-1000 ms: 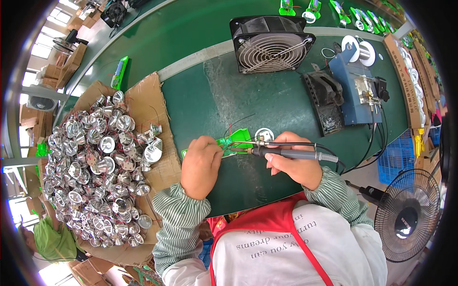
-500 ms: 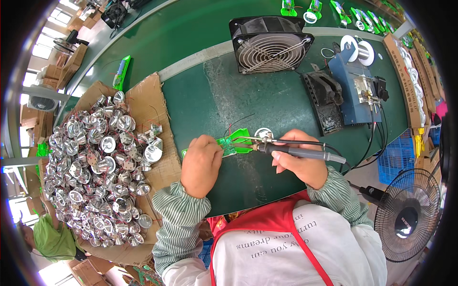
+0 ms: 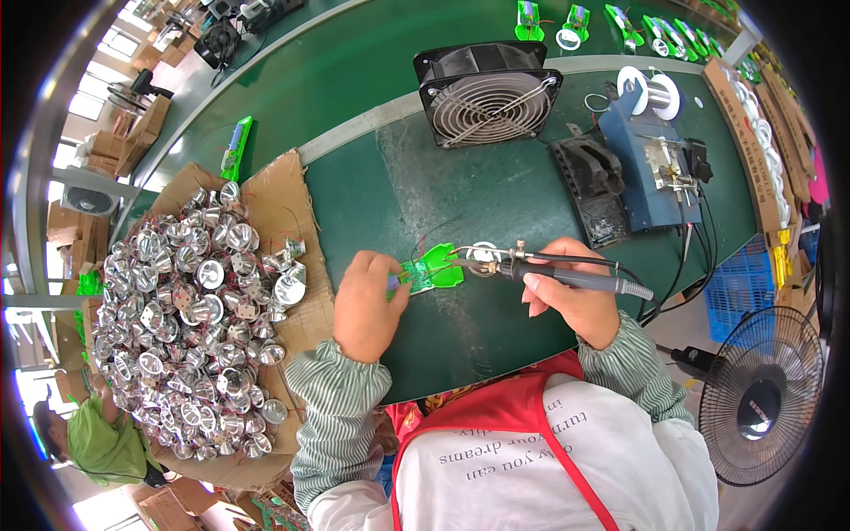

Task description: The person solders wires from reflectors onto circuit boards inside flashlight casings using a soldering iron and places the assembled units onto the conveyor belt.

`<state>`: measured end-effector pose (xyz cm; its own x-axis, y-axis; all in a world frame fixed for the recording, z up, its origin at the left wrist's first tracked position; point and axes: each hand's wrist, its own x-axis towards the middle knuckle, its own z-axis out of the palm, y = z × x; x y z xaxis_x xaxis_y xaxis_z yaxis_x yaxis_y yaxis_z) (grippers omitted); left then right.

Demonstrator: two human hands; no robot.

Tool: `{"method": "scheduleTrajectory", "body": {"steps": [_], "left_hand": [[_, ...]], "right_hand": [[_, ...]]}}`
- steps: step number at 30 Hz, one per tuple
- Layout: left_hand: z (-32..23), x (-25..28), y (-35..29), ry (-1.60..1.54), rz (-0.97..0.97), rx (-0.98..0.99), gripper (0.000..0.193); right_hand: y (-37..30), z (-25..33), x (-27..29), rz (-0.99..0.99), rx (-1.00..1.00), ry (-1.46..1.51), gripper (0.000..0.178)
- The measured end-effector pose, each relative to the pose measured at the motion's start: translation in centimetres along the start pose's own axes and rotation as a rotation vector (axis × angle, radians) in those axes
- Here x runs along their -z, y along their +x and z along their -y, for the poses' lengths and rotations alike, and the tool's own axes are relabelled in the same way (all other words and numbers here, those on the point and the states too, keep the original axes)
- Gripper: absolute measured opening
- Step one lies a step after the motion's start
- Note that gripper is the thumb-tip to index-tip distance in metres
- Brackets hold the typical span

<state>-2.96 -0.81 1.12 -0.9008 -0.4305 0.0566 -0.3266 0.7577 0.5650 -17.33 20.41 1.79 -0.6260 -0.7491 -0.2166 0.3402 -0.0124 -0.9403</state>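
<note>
My left hand [image 3: 365, 305] is closed on the left end of a green plastic lamp housing [image 3: 440, 268], which lies on the green bench. A small circuit board [image 3: 416, 276] shows inside the housing, partly under my fingers, with thin wires rising from it. My right hand [image 3: 577, 299] grips a grey soldering iron [image 3: 567, 276] that has a thin solder feed tube along its top. The iron points left, its tip end over the right part of the housing; contact I cannot make out. Just behind the iron sits a round reflector [image 3: 482, 251], partly covered.
Many silvery reflector cups [image 3: 190, 327] are heaped on cardboard [image 3: 292, 203] at left. A boxy fan [image 3: 490, 102] stands at the back. To the right are a black iron stand [image 3: 591, 190], a blue solder feeder [image 3: 651, 164] with a spool, and trailing cables.
The soldering iron and my right hand have moved a little to the right, drawing the tip back from the circuit board. My left hand keeps its hold; the whole view has shifted slightly.
</note>
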Motion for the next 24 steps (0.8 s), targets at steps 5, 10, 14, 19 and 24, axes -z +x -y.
{"method": "scheduleTrajectory", "body": {"steps": [5, 10, 14, 19, 24], "left_hand": [[1.5, 3.0, -0.6, 0.169, -0.029, 0.031, 0.043], [3.2, 3.0, -1.4, 0.433, 0.055, -0.176, 0.045], [3.1, 4.7, -0.4, 0.487, 0.085, -0.026, 0.037], [4.7, 7.1, 4.6, 0.516, -0.061, 0.07, 0.036], [6.4, 6.5, 14.8, 0.436, -0.114, 0.086, 0.045]], "right_hand": [[-0.3, 0.7, 0.4, -0.04, 0.018, 0.018, 0.015], [0.0, 0.6, 1.0, -0.021, 0.056, 0.044, 0.015], [-0.1, 0.8, 1.6, -0.03, 0.073, 0.046, 0.015], [0.3, 0.8, 2.0, -0.044, 0.035, 0.073, 0.013], [0.9, 1.1, 2.0, -0.102, 0.02, 0.117, 0.013]]}}
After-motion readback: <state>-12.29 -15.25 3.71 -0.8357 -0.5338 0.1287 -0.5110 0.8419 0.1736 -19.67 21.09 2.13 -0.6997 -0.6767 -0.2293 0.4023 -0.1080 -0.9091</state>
